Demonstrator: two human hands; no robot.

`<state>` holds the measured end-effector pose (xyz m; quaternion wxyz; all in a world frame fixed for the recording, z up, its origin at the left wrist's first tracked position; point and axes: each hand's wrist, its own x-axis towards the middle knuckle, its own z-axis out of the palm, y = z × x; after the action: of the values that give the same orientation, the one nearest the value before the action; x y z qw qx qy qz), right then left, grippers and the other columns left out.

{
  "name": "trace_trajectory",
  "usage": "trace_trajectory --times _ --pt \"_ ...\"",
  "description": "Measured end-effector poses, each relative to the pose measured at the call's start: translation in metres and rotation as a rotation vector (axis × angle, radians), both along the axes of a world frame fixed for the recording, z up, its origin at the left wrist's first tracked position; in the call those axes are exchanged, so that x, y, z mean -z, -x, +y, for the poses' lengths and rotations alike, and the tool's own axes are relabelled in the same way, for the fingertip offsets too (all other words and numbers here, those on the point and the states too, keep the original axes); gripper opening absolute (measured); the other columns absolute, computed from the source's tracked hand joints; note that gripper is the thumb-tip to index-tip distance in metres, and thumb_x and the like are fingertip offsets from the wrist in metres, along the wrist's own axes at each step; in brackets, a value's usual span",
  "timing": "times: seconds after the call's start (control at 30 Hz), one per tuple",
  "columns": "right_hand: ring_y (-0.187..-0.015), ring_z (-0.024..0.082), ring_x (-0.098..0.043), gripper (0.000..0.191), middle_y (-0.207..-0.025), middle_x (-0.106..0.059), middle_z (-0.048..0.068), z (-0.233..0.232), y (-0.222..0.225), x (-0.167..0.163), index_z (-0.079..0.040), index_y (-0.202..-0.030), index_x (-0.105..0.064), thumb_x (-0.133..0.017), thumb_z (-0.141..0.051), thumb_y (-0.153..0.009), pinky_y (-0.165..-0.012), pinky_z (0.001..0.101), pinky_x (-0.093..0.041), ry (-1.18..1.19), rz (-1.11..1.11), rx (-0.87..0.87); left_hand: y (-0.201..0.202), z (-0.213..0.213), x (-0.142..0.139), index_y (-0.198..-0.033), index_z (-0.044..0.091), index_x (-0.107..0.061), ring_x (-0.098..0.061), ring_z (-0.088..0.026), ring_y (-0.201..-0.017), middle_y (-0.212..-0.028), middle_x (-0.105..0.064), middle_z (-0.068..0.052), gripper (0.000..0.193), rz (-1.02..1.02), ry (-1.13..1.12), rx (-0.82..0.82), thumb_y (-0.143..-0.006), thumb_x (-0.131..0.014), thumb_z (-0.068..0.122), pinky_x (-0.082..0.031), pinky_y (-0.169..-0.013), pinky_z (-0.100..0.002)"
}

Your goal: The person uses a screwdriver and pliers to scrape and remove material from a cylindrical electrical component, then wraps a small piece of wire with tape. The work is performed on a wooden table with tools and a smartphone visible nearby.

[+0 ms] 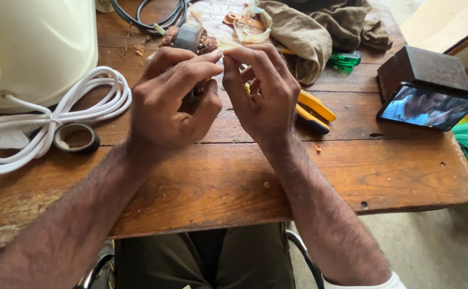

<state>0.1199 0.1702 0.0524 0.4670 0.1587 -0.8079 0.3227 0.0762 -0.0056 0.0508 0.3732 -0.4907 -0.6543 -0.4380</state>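
Sitting at far left on the wooden counter [234,182]: a cream appliance body [36,48], with a bundled white cord [57,118] lying just below it and a dark roll of tape [76,138] touching the cord's loops. Gripping near the middle, above the counter: the left hand [172,104], fingers wrapped around a small motor winding [190,37] of copper and grey metal, most of it hidden behind the knuckles. Pinching just beside it: the right hand [263,91], thumb and forefinger closed on a pale, thin strip [228,47] at the winding's edge, too small for telling whether paper or tape. Peeking out behind the right hand: yellow-handled pliers [314,109], lying flat. Resting further back: a crumpled khaki cloth [319,27] and a green lighter [345,60]. Leaning at right against a dark block [424,67]: a phone [425,106] with its screen lit.
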Motion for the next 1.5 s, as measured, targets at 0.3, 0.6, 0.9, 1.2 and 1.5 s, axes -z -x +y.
trace_trajectory --times 0.3,0.6,0.9,1.2,1.5 --pt "-0.074 0.007 -0.069 0.008 -0.102 -0.069 0.003 0.001 -0.002 -0.004 -0.006 -0.107 -0.070 -0.075 -0.006 -0.101 -0.059 0.0234 -0.052 0.013 -0.004 0.034 0.003 -0.001 -0.002 -0.114 0.001 -0.069 -0.068 -0.028 -0.111 -0.119 -0.074 -0.012 0.020 0.018 0.007 -0.084 -0.095 -0.076 0.000 -0.055 -0.094 -0.038" --pt "-0.076 0.010 -0.068 0.012 -0.103 -0.070 0.006 -0.001 -0.001 -0.004 -0.004 -0.108 -0.070 -0.077 -0.004 -0.098 -0.063 0.0248 -0.057 -0.006 0.030 -0.019 0.001 0.003 -0.004 -0.112 0.003 -0.070 -0.065 -0.029 -0.109 -0.115 -0.072 -0.011 0.022 0.000 -0.002 -0.120 -0.091 -0.075 -0.002 -0.055 -0.095 -0.040" --pt "-0.075 0.011 -0.069 0.012 -0.100 -0.070 0.008 0.003 -0.001 -0.006 -0.003 -0.106 -0.070 -0.077 -0.003 -0.096 -0.063 0.0255 -0.058 -0.039 0.048 -0.012 -0.002 0.005 -0.007 -0.110 0.004 -0.069 -0.065 -0.030 -0.110 -0.115 -0.071 -0.010 0.021 -0.012 -0.013 -0.126 -0.091 -0.075 -0.002 -0.054 -0.098 -0.043" --pt "-0.074 0.014 -0.070 0.010 -0.097 -0.069 0.010 0.013 0.005 -0.003 -0.001 -0.103 -0.070 -0.076 -0.006 -0.097 -0.062 0.0267 -0.058 -0.095 0.088 0.038 -0.010 0.007 -0.014 -0.112 0.004 -0.069 -0.066 -0.030 -0.108 -0.115 -0.070 -0.010 0.023 -0.012 0.007 -0.115 -0.091 -0.073 -0.002 -0.055 -0.097 -0.039" --pt "-0.076 0.016 -0.073 0.016 -0.093 -0.071 0.012 0.027 0.015 0.013 -0.002 -0.102 -0.070 -0.073 -0.017 -0.103 -0.057 0.0244 -0.058 -0.211 0.059 0.136 -0.017 0.009 -0.010 -0.117 0.006 -0.068 -0.066 -0.027 -0.108 -0.117 -0.070 -0.009 0.024 -0.007 0.035 -0.073 -0.094 -0.073 -0.001 -0.054 -0.099 -0.038"
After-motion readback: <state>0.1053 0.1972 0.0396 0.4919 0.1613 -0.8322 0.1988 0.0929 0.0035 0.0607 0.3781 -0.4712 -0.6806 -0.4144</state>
